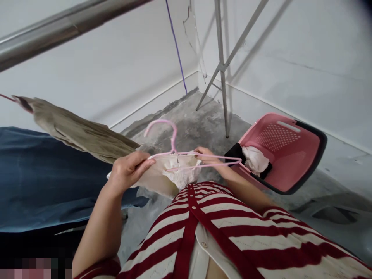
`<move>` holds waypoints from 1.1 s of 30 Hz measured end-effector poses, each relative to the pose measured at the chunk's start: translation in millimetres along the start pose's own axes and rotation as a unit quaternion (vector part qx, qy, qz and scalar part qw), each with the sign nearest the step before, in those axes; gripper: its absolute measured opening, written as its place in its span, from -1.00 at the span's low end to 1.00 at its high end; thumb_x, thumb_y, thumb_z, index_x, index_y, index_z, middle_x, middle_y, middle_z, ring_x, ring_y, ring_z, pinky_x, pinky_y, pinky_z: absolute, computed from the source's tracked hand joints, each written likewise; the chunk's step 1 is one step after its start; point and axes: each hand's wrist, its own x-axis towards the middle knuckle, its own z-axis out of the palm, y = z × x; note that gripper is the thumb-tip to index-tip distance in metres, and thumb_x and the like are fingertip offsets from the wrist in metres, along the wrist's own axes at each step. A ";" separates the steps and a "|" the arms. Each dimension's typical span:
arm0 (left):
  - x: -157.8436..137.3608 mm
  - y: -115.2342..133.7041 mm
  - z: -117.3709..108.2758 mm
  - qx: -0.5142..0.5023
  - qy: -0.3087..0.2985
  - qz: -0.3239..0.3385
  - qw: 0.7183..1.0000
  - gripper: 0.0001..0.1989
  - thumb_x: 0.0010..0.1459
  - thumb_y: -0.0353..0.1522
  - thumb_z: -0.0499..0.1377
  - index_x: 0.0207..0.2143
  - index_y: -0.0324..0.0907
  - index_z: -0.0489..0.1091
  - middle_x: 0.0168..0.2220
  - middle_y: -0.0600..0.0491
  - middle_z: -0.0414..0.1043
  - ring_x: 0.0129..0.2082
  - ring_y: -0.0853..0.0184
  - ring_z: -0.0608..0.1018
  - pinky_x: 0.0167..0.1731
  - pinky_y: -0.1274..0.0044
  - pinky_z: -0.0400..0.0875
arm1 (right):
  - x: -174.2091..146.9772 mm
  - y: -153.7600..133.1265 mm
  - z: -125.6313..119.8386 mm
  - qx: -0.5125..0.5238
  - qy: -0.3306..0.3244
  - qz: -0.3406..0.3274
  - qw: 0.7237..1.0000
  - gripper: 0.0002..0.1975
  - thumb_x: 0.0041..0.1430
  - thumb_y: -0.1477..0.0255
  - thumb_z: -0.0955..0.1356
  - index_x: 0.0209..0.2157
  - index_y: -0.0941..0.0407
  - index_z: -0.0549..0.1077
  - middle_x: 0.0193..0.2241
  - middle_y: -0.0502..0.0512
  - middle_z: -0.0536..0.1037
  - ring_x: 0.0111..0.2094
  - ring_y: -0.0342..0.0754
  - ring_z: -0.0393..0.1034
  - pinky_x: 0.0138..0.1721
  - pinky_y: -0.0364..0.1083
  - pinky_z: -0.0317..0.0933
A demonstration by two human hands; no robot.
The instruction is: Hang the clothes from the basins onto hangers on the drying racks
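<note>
A pink clothes hanger is held level in front of my striped top, its hook pointing away from me. White lace-trimmed clothing hangs partly on it; its left side is over the hanger's left arm, while the right arm sticks out bare. My left hand is closed, pinching the cloth and the hanger's left end between thumb and fingers. My right hand is closed on the cloth's right edge, behind the hanger's right arm. Its fingertips are partly hidden by the fabric.
A pink laundry basket with white and black clothes stands on the concrete floor at right. Khaki trousers and a blue garment hang at left. A metal rail crosses the upper left; crossed metal legs stand behind.
</note>
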 end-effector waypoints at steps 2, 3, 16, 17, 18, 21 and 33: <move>-19.0 -15.2 8.5 0.016 0.039 -0.072 0.996 -0.78 0.16 -0.24 0.14 -0.38 -0.20 0.45 -0.53 0.12 0.46 -0.57 0.49 0.46 -0.54 0.68 0.27 | 0.6 2.6 -5.1 0.080 -0.010 0.033 0.996 -0.68 -0.16 0.38 0.41 -0.27 0.13 0.45 -0.50 0.02 0.51 -0.47 -0.09 0.39 -0.43 -0.11 0.29; -28.0 -22.5 14.1 0.020 0.055 -0.102 0.993 -0.78 0.15 -0.24 0.14 -0.39 -0.21 0.46 -0.54 0.12 0.46 -0.58 0.49 0.45 -0.55 0.68 0.27 | 2.0 2.5 -9.1 0.146 -0.008 0.061 0.987 -0.66 -0.20 0.39 0.42 -0.28 0.13 0.44 -0.52 0.00 0.50 -0.50 -0.10 0.39 -0.45 -0.11 0.30; -54.5 -39.7 50.2 0.221 0.241 -0.055 0.943 -0.88 0.10 -0.33 0.23 -0.45 -0.19 0.40 -0.60 0.10 0.42 -0.61 0.46 0.42 -0.54 0.64 0.25 | -8.2 -52.1 -31.0 0.316 0.118 0.097 0.936 -0.73 -0.38 0.48 0.43 -0.49 0.14 0.39 -0.73 -0.13 0.36 -0.77 -0.28 0.09 -0.80 -0.25 -0.13; -52.8 -35.7 51.8 0.221 0.243 -0.045 0.944 -0.89 0.09 -0.34 0.23 -0.43 -0.18 0.40 -0.59 0.10 0.43 -0.60 0.45 0.42 -0.54 0.63 0.26 | -10.0 -52.8 -32.8 0.316 0.139 0.088 0.934 -0.74 -0.37 0.48 0.43 -0.49 0.13 0.39 -0.73 -0.13 0.37 -0.77 -0.28 0.09 -0.80 -0.25 -0.16; -50.9 -31.5 54.0 0.214 0.240 -0.039 0.946 -0.91 0.10 -0.34 0.23 -0.40 -0.18 0.40 -0.58 0.09 0.43 -0.59 0.45 0.43 -0.52 0.63 0.26 | -11.8 -52.8 -34.6 0.313 0.161 0.079 0.933 -0.75 -0.36 0.48 0.43 -0.50 0.13 0.39 -0.73 -0.13 0.36 -0.77 -0.28 0.08 -0.81 -0.25 -0.18; -45.0 -19.1 61.0 0.162 0.208 -0.032 0.964 -0.90 0.17 -0.34 0.15 -0.32 -0.19 0.40 -0.51 0.06 0.46 -0.53 0.43 0.48 -0.49 0.63 0.28 | -17.3 -50.3 -38.0 0.298 0.216 0.049 0.929 -0.75 -0.36 0.44 0.44 -0.51 0.13 0.38 -0.73 -0.13 0.36 -0.78 -0.29 0.07 -0.82 -0.24 -0.20; -38.5 -23.1 57.3 0.188 0.195 -0.007 0.963 -0.87 0.16 -0.40 0.14 -0.22 -0.16 0.42 -0.52 0.08 0.44 -0.55 0.44 0.44 -0.54 0.62 0.17 | -19.0 -29.3 -32.9 0.247 0.205 0.067 0.945 -0.73 -0.34 0.39 0.44 -0.49 0.16 0.39 -0.72 -0.11 0.37 -0.76 -0.27 0.12 -0.81 -0.25 -0.11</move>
